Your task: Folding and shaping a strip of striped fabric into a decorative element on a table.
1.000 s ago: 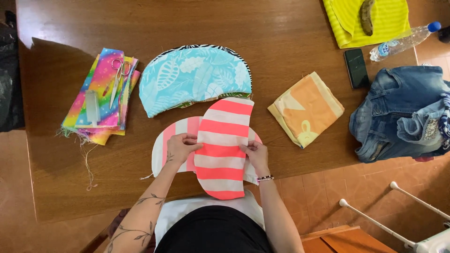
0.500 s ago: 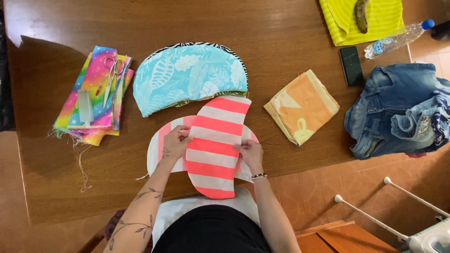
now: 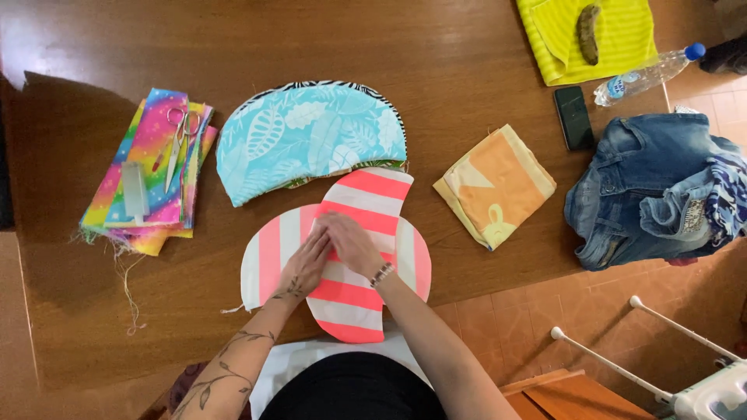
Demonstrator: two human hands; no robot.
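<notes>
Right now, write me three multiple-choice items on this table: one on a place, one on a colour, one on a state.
1. Where do the scissors lie?
A. on the rainbow fabric stack
B. on the jeans
C. on the floor

2. What colours are the stripes of the fabric piece under the hands?
A. blue and black
B. pink and white
C. green and yellow

3. How are the left hand and right hand placed?
A. both lifted off the table
B. one holding the bottle
C. both pressed flat on the striped fabric

Answers: 1 A, the scissors rest on top of the rainbow stack at the table's left. 2 B, pink bands alternate with white. 3 C, both palms lie on the striped piece, side by side.
</notes>
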